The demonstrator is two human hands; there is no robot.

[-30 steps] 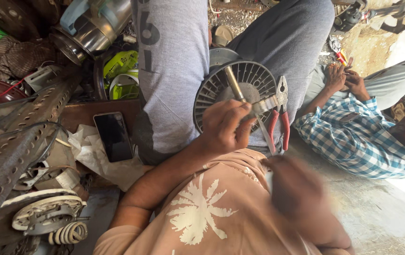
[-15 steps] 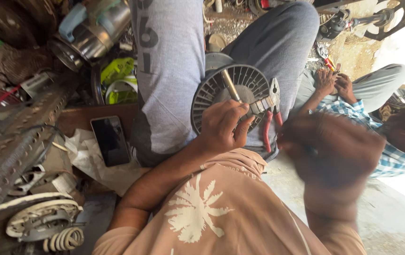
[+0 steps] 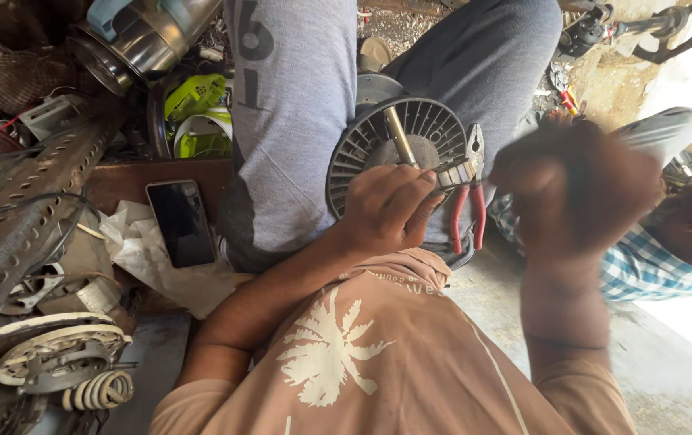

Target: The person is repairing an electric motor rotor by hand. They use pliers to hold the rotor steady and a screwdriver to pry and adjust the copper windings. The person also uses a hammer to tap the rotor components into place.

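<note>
A round grey finned motor housing [image 3: 422,133] with a metal shaft [image 3: 399,135] rests between my grey-trousered legs [image 3: 293,121]. My left hand [image 3: 386,211] grips its near side, fingers curled around the hub and a small metal piece [image 3: 452,173]. Red-handled pliers [image 3: 468,211] lie against the housing's right rim, jaws pointing up. My right hand [image 3: 583,189] is raised just right of the pliers. It is blurred by motion, so whether it holds anything cannot be told.
A dark phone [image 3: 180,221] lies on crumpled paper at left. Beside it are a perforated metal bar [image 3: 27,217], a wound stator [image 3: 60,354], a wire coil [image 3: 100,391] and a steel vessel [image 3: 140,40]. Another person in a blue checked shirt [image 3: 644,270] sits at right.
My right hand has swung up from the lower right to beside the pliers. My left hand keeps its grip on the motor housing.
</note>
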